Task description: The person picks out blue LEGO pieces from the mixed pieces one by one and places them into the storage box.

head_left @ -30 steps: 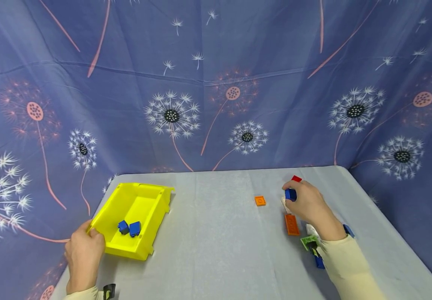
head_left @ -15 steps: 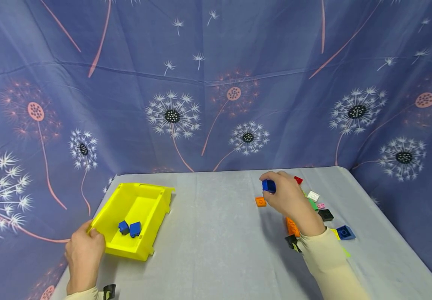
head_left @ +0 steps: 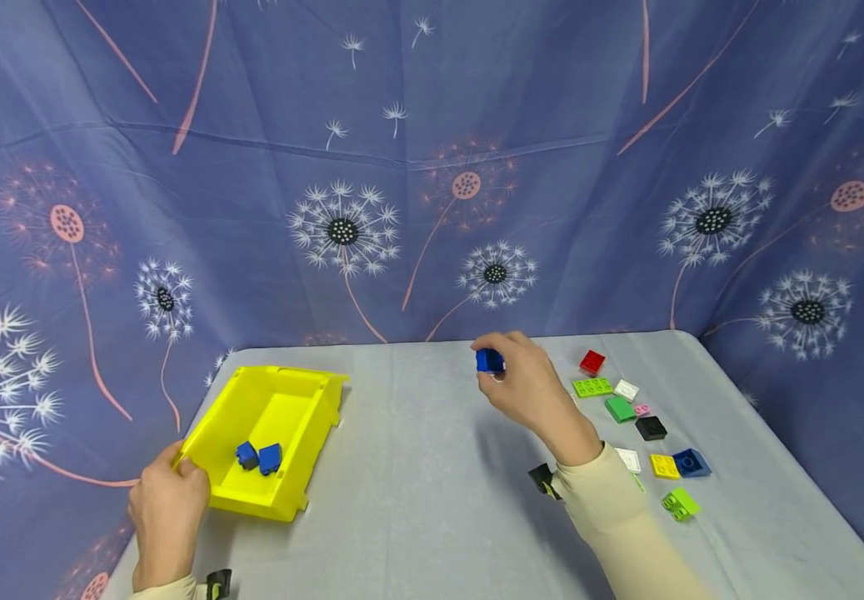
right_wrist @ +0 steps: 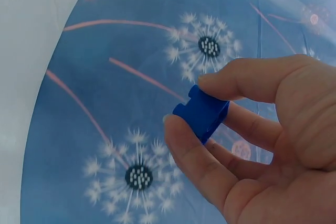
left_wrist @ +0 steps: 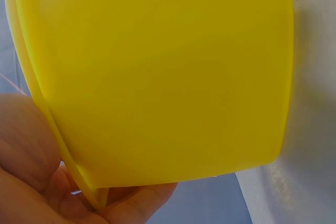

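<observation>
My right hand (head_left: 529,387) pinches a blue toy brick (right_wrist: 205,113) between thumb and fingers, held above the table right of its middle. In the right wrist view the brick's studs face away from the palm. On the left, my left hand (head_left: 171,504) grips the near left corner of a yellow bin (head_left: 315,425). Thumb and fingers clasp the bin's rim (left_wrist: 58,129) in the left wrist view. Two blue bricks (head_left: 270,458) lie on the bin's floor, toward its near end.
Loose bricks lie scattered on the right of the table (head_left: 417,483): a red one (head_left: 592,362), a lime one (head_left: 679,504), a black one (head_left: 651,428), a dark blue one (head_left: 692,463) and several others. My right forearm covers part of them. A patterned cloth (head_left: 432,167) hangs behind the table.
My right hand has travelled left with the blue brick, away from the scattered bricks, uncovering several of them. The left hand and the yellow bin have stayed in place.
</observation>
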`<state>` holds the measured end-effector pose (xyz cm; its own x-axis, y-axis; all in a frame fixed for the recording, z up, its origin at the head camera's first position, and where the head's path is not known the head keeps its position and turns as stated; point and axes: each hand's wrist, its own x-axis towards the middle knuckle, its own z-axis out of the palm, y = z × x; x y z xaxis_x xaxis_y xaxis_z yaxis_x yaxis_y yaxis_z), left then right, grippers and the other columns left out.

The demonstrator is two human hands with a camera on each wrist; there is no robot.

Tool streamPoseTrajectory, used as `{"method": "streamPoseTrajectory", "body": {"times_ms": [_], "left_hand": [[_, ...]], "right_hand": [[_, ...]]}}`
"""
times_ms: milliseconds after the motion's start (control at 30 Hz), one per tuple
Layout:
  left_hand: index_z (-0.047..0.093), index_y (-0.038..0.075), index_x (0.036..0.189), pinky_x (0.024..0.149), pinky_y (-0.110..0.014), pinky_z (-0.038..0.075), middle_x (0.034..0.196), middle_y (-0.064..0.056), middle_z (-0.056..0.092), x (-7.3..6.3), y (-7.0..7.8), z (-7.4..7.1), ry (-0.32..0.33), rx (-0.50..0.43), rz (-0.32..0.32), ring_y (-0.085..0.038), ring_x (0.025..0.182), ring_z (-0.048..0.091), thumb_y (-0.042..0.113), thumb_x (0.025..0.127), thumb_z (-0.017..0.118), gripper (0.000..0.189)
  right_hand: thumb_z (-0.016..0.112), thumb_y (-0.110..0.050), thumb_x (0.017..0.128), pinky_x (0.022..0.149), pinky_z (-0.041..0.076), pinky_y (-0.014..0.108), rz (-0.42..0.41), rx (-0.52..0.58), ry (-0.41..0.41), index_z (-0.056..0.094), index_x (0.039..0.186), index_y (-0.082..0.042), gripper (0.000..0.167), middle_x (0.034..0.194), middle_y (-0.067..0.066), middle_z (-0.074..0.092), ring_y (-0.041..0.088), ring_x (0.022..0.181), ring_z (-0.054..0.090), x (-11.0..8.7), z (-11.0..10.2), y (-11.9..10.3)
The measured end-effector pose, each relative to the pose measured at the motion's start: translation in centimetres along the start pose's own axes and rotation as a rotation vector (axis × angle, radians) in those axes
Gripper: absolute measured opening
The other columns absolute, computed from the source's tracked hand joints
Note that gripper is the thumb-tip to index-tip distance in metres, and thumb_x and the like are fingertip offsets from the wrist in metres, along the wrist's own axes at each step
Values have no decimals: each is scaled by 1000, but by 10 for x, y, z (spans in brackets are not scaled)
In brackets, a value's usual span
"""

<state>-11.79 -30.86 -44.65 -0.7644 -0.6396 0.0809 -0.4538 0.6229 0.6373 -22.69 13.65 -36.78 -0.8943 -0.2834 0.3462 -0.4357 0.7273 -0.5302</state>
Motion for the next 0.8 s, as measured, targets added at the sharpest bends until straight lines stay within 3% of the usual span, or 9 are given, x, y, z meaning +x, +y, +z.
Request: {"method": "streamPoseTrajectory", "body": {"times_ms": [367, 800], "left_hand": [[53, -5, 146, 99, -70, 36, 139, -39, 54, -1, 0, -1, 4, 1, -2, -63, 119, 49, 15, 102, 38, 50], [55, -4, 144, 99, -69, 37, 137, -39, 55, -2, 0, 0, 18, -9, 8, -63, 118, 50, 14, 102, 39, 49]], "right_hand": [[74, -10, 90, 74, 58, 31, -93, 55, -15, 71, 126, -16, 36, 116, 10, 66, 21, 86, 66, 13, 26, -35], [74, -11, 92, 75, 57, 24, -137, 140, -58, 69, 128, -18, 37, 117, 7, 64, 18, 88, 66, 25, 49, -79]]}}
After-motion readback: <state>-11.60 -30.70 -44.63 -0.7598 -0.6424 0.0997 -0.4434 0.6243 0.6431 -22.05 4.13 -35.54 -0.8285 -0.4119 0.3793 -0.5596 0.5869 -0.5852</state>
